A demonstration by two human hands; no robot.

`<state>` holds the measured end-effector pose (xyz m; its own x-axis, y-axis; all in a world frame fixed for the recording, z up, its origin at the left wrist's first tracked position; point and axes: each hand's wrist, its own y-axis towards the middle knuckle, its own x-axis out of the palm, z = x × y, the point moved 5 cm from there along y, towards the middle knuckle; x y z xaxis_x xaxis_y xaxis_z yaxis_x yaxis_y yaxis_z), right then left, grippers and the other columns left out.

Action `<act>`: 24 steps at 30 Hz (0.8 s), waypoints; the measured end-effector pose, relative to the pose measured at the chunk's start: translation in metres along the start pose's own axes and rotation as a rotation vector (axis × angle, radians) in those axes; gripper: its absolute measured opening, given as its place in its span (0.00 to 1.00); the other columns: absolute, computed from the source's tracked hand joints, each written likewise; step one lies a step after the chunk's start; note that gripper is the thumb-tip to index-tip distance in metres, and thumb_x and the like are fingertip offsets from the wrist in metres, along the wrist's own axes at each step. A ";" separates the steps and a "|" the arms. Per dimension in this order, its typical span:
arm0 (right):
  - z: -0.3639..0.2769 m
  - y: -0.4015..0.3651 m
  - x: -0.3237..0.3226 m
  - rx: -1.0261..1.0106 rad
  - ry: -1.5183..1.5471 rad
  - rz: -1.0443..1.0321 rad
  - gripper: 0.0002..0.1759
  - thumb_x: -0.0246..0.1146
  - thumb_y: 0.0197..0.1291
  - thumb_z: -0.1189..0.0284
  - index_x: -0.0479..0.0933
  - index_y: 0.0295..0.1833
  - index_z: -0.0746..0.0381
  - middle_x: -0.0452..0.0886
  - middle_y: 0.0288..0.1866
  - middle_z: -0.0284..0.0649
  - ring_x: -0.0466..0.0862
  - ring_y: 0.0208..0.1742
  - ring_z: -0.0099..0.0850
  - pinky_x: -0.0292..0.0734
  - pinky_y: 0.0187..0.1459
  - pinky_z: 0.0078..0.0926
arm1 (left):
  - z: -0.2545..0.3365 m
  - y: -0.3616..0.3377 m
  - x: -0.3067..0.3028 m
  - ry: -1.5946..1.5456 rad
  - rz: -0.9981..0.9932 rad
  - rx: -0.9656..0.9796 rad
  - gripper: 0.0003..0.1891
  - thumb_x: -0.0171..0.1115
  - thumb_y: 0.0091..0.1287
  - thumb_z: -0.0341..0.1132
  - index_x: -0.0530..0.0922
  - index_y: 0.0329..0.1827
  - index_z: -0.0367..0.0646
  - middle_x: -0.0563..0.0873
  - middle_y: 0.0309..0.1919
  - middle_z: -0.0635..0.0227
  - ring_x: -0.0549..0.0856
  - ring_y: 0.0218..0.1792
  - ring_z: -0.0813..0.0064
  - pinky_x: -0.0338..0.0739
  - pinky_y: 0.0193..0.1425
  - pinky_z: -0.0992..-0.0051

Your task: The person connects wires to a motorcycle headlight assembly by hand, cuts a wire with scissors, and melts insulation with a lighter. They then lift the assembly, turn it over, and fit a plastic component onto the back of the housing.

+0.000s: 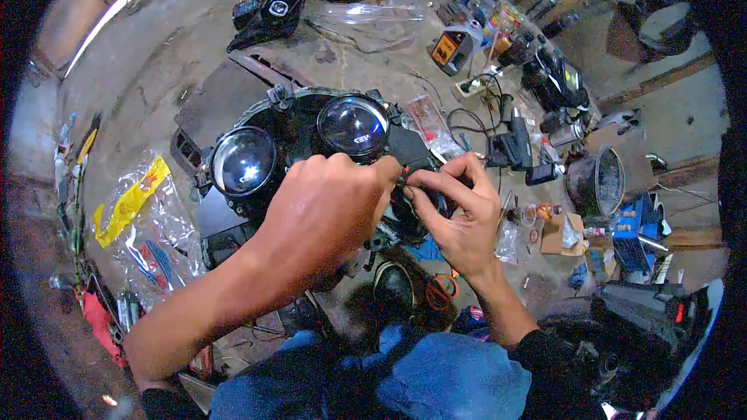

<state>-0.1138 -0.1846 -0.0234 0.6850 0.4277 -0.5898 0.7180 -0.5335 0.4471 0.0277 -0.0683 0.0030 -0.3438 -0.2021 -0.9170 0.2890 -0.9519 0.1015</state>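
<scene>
Apparently for fine control, the right hand [461, 214] pinches a small part [404, 176]; the left hand [336, 190] curls, grip hidden.

We've got the headlight unit [299, 138] before us, two lenses [352, 124] side by side on it; our left hand [331, 190] and right hand [459, 206] meet at its near right side! Plastic bag [175, 222] left on the floor [163, 78], power tool [515, 144] right, jug [457, 48] beyond, basin [597, 179] farther right.

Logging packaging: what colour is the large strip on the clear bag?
Yellow; the strip shows best in the head view.
</scene>
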 end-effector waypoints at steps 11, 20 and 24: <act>-0.001 -0.034 0.006 0.154 -0.102 -0.131 0.18 0.81 0.55 0.73 0.87 0.51 0.64 0.79 0.47 0.44 0.85 0.46 0.41 0.83 0.48 0.36 | -0.002 0.000 0.008 -0.012 -0.170 0.075 0.09 0.64 0.71 0.38 0.80 0.48 0.45 0.88 0.24 0.52 0.92 0.28 0.47 0.84 0.31 0.51; -0.002 -0.038 0.016 0.131 -0.059 0.032 0.15 0.80 0.54 0.78 0.89 0.48 0.63 0.79 0.41 0.43 0.84 0.40 0.37 0.81 0.42 0.32 | -0.001 0.001 0.008 -0.051 -0.188 0.066 0.08 0.61 0.71 0.35 0.79 0.49 0.44 0.89 0.24 0.51 0.92 0.29 0.46 0.85 0.30 0.52; -0.006 -0.030 0.010 0.003 -0.073 0.061 0.16 0.81 0.53 0.80 0.90 0.49 0.61 0.78 0.40 0.40 0.83 0.38 0.33 0.80 0.39 0.29 | 0.001 0.001 0.007 -0.049 -0.193 0.066 0.08 0.61 0.71 0.35 0.79 0.49 0.43 0.89 0.24 0.51 0.92 0.29 0.47 0.85 0.30 0.51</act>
<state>-0.1272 -0.1603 -0.0389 0.7165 0.3403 -0.6090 0.6749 -0.5589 0.4818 0.0248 -0.0709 -0.0034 -0.4304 -0.0243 -0.9023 0.1552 -0.9867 -0.0474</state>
